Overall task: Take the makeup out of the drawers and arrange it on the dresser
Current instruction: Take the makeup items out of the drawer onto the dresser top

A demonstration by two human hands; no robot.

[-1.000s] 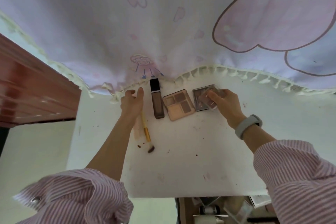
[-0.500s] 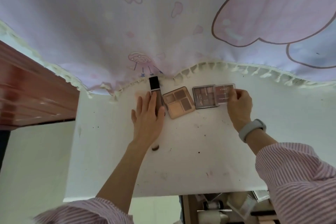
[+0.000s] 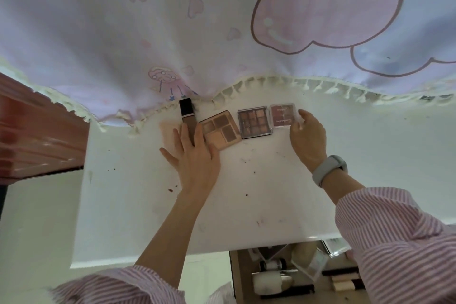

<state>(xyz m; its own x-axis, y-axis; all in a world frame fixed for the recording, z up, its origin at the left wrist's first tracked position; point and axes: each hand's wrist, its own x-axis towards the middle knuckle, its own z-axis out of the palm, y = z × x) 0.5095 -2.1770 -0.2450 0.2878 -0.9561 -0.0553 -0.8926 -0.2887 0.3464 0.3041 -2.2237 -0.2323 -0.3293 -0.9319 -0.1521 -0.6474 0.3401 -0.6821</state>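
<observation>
The makeup sat in a row along the back of the white dresser top (image 3: 271, 195), just under the fringe of the hanging cloth (image 3: 222, 32). From your left it ran: a dark-capped tube (image 3: 186, 113), a tan four-pan palette (image 3: 220, 129), a dark multi-pan palette (image 3: 255, 121) and a small pink compact (image 3: 283, 114). The two palettes lay near each other; the dark palette and the compact were edge to edge or nearly so.

Your left hand (image 3: 196, 158) lay flat with fingers straight and spread, fingertips over the lower end of the tube and against the tan palette's near corner. Your right hand (image 3: 307, 138) was at the compact's right edge, fingers lightly bent against it; whether you pinched it or only nudged it I could not tell.

Below the front edge, an open drawer (image 3: 291, 276) showed more items, so the job looked only partly done.

The risks, as I judged them: the tube could roll if your palm slid sideways; a push on the compact could knock the dark palette out of line; and the cloth fringe could catch the tube's cap.
</observation>
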